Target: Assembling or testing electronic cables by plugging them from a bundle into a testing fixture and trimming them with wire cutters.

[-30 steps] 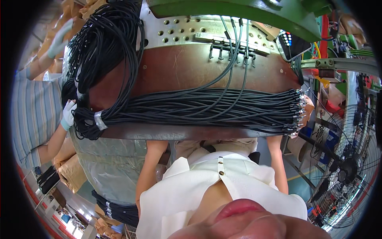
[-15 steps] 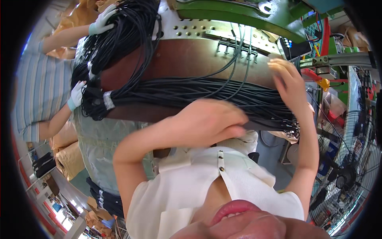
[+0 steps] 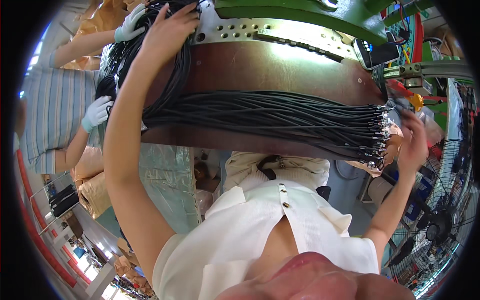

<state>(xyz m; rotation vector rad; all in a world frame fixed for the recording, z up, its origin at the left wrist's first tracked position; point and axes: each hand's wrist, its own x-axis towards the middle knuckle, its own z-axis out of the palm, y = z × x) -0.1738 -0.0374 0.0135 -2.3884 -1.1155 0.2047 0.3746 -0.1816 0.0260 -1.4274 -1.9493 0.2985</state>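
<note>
So the step in hand here looks like picking through black cables, and I'm judging that purely from where the hands are. The long row of cables [image 3: 260,112] lies across the brown table [image 3: 290,70], with its metal-tipped ends [image 3: 382,125] fanned out at the right edge. A thicker heap of cables [image 3: 177,82] sits at the upper left. The left hand [image 3: 167,32] is up on that heap, fingers partly spread and against the strands; can't tell whether it actually has hold of any. The right hand [image 3: 414,142] is just beside the metal ends, fingers loosely curled and blurry, so I can't say if it's pinching anything. IMO the next move calls for the left fingers to single out what they want without snagging neighbours, and for the right to keep clear of those tips. A co-worker's white-gloved hands, upper [image 3: 131,25] and lower [image 3: 96,114], are at the heap's left side too, so there's a bit of crowding.
</note>
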